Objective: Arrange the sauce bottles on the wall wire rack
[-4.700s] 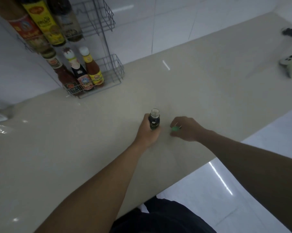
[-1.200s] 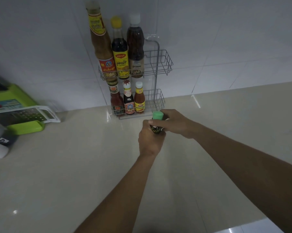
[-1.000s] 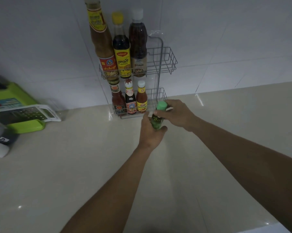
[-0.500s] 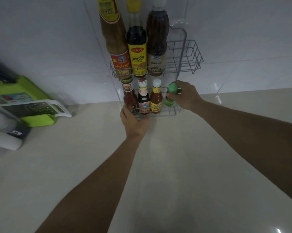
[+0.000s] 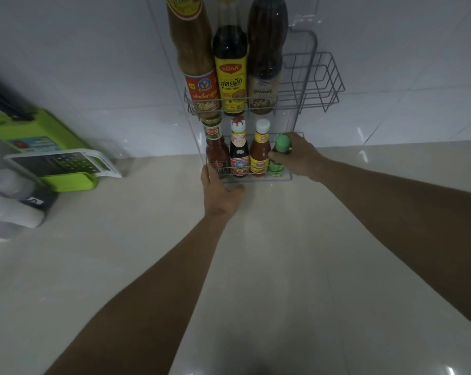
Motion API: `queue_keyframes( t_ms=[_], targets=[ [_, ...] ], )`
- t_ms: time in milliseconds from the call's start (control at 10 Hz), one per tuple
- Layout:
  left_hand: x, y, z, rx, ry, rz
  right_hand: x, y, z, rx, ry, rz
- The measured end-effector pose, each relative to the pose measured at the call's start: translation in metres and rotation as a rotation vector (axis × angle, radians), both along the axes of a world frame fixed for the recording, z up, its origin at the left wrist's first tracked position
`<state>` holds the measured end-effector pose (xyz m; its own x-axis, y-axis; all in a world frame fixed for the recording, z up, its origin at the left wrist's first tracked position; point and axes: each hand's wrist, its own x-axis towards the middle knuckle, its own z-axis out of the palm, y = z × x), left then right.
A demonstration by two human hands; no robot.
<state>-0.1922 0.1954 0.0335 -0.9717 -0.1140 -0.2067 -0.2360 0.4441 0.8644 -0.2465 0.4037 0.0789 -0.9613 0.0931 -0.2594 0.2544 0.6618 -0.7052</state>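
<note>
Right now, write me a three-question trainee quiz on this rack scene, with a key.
1. True or false: the right hand holds the green-capped bottle in the rack's lower shelf.
2. How many bottles stand in the upper shelf?
3. The left hand is: A) lifting a bottle, B) at the rack's lower front edge, C) flat on the counter far from the rack.

Key: 1 true; 2 three; 3 B.
</note>
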Motion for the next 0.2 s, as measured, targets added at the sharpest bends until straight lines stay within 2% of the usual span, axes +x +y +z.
queue_keyframes(
  t_ms=[200],
  targets=[
    [0.004,-0.012,0.02,-0.325,0.011,-0.157,0.014,-0.014,0.013,0.144,0.044,-0.002]
  ],
)
